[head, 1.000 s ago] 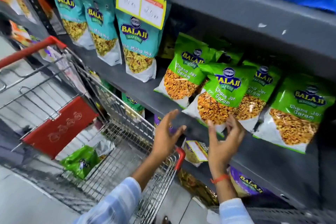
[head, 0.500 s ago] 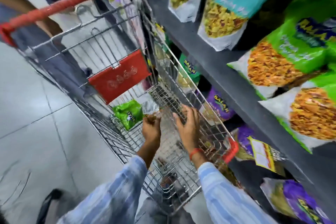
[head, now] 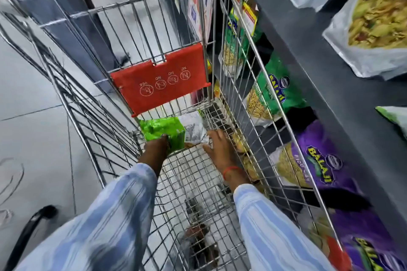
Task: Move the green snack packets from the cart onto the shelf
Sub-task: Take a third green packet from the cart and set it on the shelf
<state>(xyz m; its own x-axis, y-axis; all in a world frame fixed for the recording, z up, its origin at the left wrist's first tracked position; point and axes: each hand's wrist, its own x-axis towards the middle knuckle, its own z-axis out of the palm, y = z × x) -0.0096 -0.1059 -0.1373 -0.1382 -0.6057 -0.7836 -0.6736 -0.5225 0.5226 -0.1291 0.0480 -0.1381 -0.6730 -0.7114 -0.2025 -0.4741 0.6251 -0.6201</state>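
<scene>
Hands down in the cart [head: 248,86] now, off the shelf [head: 326,68] I was straightening a second ago.

That swing means the earlier packets are placed and I'm on the next pickup. The green snack packet [head: 163,131] lies flat on the wire floor at the far end, just under the red flap [head: 160,78]. My left hand [head: 155,149] has its grip closed on the packet's near edge; my right hand [head: 218,149] lies spread, grip wide, fingertips touching the packet's white end, holding nothing.
</scene>
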